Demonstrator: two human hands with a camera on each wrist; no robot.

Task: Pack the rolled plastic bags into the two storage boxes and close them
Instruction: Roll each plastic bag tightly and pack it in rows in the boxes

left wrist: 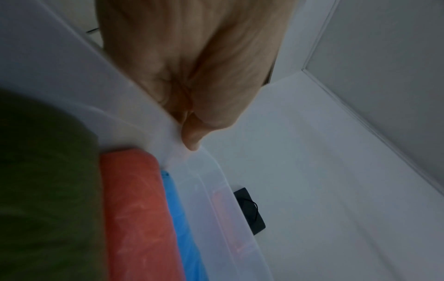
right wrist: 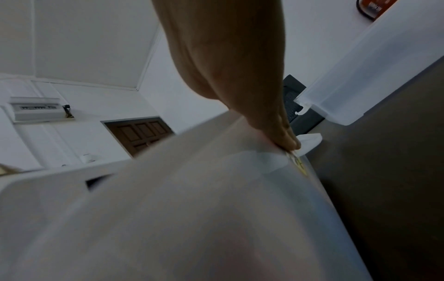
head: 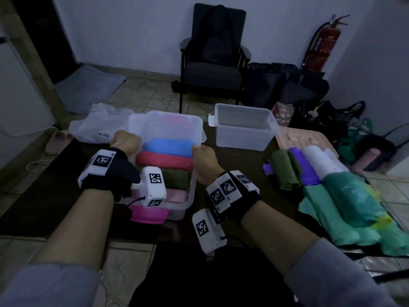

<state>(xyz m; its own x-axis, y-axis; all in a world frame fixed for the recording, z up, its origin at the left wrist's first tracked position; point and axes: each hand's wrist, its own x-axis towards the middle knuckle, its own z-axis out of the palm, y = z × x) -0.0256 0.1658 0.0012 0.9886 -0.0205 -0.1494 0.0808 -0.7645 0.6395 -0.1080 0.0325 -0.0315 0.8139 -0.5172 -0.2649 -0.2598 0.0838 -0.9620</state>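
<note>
Both hands grip the filled storage box [head: 141,120]: the left hand [head: 125,139] curls over its left rim, the right hand [head: 204,159] its right. The empty box [head: 241,131] stands right of it.

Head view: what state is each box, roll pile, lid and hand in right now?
Near box: open, holding blue, red, green and pink rolls.
Far box: open, empty.
Loose rolls: unpacked, lying on the table.
Peach lid: off, flat beside the far box.
Left hand: gripping the near box's left rim.
Right hand: gripping its right rim.
</note>
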